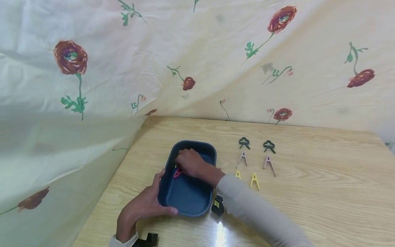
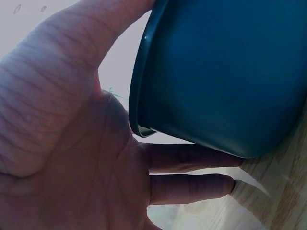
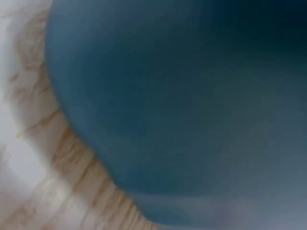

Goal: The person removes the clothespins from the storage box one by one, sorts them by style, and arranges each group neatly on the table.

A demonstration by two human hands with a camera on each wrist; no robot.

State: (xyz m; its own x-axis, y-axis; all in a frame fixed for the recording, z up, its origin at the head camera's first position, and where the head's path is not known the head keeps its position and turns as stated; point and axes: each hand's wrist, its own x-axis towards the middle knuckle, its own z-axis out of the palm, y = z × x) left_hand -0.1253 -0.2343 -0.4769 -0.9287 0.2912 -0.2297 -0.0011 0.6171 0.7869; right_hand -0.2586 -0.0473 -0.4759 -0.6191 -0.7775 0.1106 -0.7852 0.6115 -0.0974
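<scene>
A dark blue rectangular bin (image 1: 188, 197) stands on the table. My left hand (image 1: 148, 202) steadies its near left corner. The thumb lies along the near rim, and in the left wrist view straight fingers (image 2: 192, 189) reach beside the bin's wall. Inside the far part of the bin is my right hand (image 1: 190, 162), its fingers bent downward. Right beside those fingers shows a bright pink clothespin (image 1: 177, 172); whether they pinch it or anything else is hidden. Only the blurred blue wall of the bin (image 3: 144, 105) and some table fill the right wrist view.
Right of the bin are two dark green clips (image 1: 244, 142), two pale mauve clothespins (image 1: 268, 163) and two yellow clothespins (image 1: 254, 180), one partly behind the right sleeve. A black clip with a yellow mark (image 1: 217, 206) lies by the bin. Flowered cloth (image 1: 197, 61) hangs behind and left.
</scene>
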